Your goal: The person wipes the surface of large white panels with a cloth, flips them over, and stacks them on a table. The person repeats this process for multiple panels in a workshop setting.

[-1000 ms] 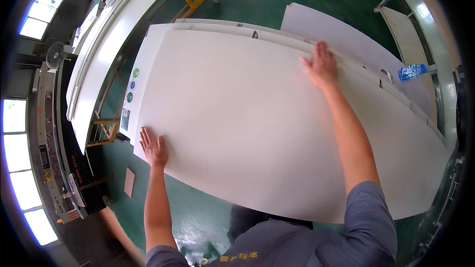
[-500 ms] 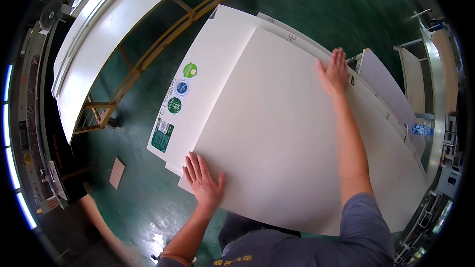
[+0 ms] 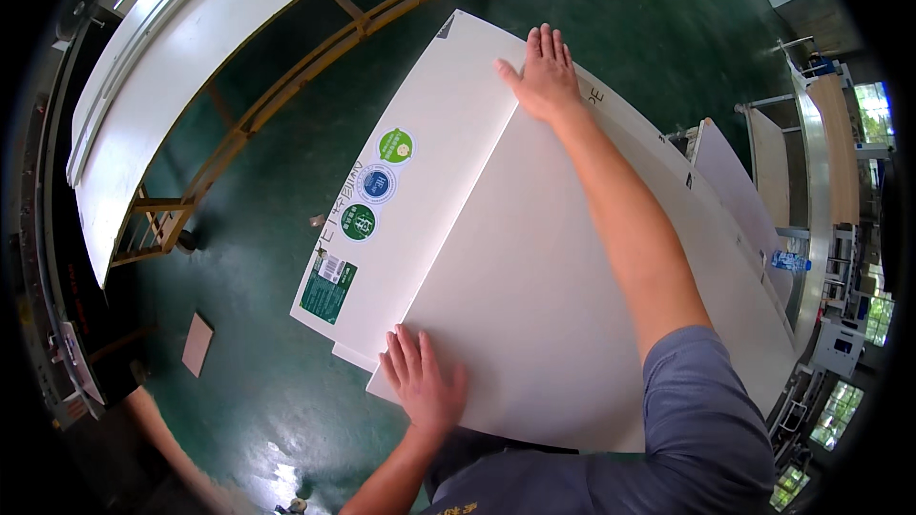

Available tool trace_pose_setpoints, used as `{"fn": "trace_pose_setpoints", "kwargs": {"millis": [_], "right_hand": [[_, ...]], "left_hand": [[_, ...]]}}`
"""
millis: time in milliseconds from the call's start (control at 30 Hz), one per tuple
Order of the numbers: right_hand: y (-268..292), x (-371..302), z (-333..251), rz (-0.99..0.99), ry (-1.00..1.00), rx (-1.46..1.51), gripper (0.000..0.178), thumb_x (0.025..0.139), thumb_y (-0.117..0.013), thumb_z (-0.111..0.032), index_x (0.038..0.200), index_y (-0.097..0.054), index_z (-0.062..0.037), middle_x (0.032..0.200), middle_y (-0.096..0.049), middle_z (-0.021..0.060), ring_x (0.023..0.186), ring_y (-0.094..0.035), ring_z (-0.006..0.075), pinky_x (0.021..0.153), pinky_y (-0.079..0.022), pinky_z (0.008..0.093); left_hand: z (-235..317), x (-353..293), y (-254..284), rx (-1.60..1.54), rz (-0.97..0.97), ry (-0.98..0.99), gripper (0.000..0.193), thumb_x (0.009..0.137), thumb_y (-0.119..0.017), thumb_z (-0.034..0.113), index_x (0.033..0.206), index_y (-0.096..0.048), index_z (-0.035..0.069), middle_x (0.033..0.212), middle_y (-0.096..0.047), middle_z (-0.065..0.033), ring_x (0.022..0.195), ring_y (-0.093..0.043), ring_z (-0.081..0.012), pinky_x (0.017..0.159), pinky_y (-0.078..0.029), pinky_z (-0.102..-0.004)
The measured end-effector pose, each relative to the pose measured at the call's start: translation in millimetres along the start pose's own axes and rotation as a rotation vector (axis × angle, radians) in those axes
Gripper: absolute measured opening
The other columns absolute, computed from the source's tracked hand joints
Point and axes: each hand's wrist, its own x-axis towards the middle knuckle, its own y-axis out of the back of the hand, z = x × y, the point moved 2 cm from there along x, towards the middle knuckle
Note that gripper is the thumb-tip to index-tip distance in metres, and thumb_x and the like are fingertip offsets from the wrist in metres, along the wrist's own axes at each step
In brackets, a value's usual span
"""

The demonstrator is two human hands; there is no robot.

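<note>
A large off-white board (image 3: 534, 296) lies on top of a stack of similar panels in front of me. Below it, a white panel (image 3: 448, 133) sticks out to the left, with round green and blue stickers (image 3: 376, 184) and a green label (image 3: 329, 286) along its edge. My left hand (image 3: 425, 381) rests flat on the top board by its near left corner, fingers extended. At the far left corner of that board lies my right hand (image 3: 546, 76), fingers straight and thumb spread. Neither hand grips anything visible.
To the left stands a long white-topped table (image 3: 172, 57) on a yellow wheeled frame (image 3: 277, 114). A small pinkish board piece (image 3: 197, 345) lies on the green floor (image 3: 267, 362). On the right are leaning panels (image 3: 730, 176), a plastic bottle (image 3: 790, 260) and metal machinery (image 3: 840, 343).
My right hand has moved left along the far edge of the top board to its far left corner. My left hand stays flat near the near left corner. The view has shifted slightly.
</note>
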Motion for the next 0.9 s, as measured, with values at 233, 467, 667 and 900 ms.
{"fn": "trace_pose_setpoints", "kwargs": {"millis": [233, 467, 667, 900], "right_hand": [[7.5, -68.8, -65.5, -0.088, 0.367, -0.033, 0.095, 0.096, -0.046, -0.065, 0.156, -0.025, 0.0058, 0.166, -0.021, 0.0195, 0.156, -0.013, 0.0333, 0.126, -0.013, 0.0468], [4.1, -115.3, -98.8, -0.145, 0.422, 0.042, 0.093, 0.096, -0.048, -0.063, 0.156, -0.025, 0.0041, 0.167, -0.019, 0.0190, 0.156, -0.011, 0.0347, 0.125, -0.014, 0.0488], [-1.5, 13.1, -12.9, -0.075, 0.025, -0.080, 0.095, 0.098, -0.042, -0.066, 0.159, -0.017, 0.0030, 0.169, -0.012, 0.0176, 0.157, -0.006, 0.0323, 0.127, -0.008, 0.0415], [21.5, -253.2, -197.8, -0.307, 0.605, 0.252, 0.097, 0.092, -0.055, -0.060, 0.156, -0.023, 0.0063, 0.164, -0.023, 0.0234, 0.154, -0.016, 0.0403, 0.124, -0.014, 0.0535]], "left_hand": [[-9.3, -6.8, 4.5, -0.019, 0.012, -0.016, 0.082, 0.079, -0.070, 0.025, 0.150, -0.039, -0.003, 0.160, -0.028, -0.0319, 0.151, -0.022, -0.0493, 0.121, -0.012, -0.0620], [-11.4, -10.0, 0.4, -0.063, 0.069, -0.009, 0.080, 0.082, -0.068, 0.024, 0.151, -0.038, -0.001, 0.160, -0.030, -0.0301, 0.151, -0.022, -0.0491, 0.121, -0.012, -0.0618], [-9.5, -7.1, 2.8, -0.172, 0.122, -0.079, 0.079, 0.081, -0.066, 0.017, 0.152, -0.036, 0.000, 0.159, -0.031, -0.0297, 0.150, -0.024, -0.0492, 0.121, -0.014, -0.0611], [-43.2, -35.4, -5.8, -0.648, 0.594, -0.116, 0.072, 0.097, -0.051, 0.029, 0.154, -0.025, -0.006, 0.162, -0.024, -0.0295, 0.153, -0.016, -0.0447, 0.123, -0.009, -0.0565]]}}
